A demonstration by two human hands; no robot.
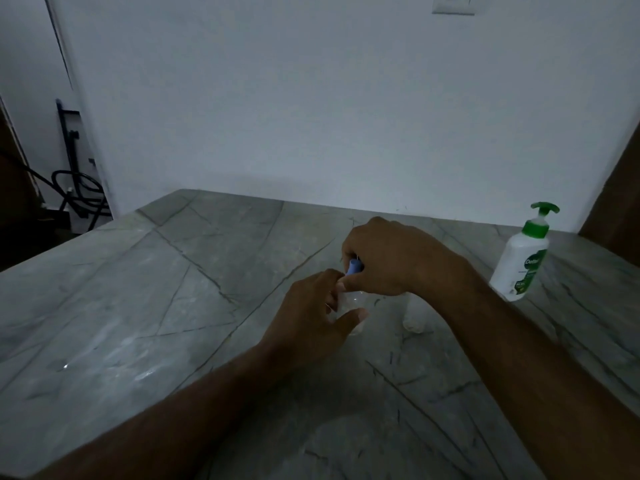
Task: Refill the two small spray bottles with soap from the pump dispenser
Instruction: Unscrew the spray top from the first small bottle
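A small clear spray bottle (353, 303) stands on the grey marble table (173, 289) near its middle. My left hand (311, 313) grips its body, thumb across the front. My right hand (384, 261) curls round its blue spray cap (355, 266) from above. A second small clear bottle (414, 315) stands just to the right, partly hidden behind my right wrist. The white pump dispenser (521, 261) with a green pump head stands upright at the far right of the table, apart from both hands.
A white wall (311, 98) runs along the table's far edge. Black cables and a stand (76, 188) sit on the floor at the left, beyond the table's corner. A brown surface (620, 202) rises at the right behind the dispenser.
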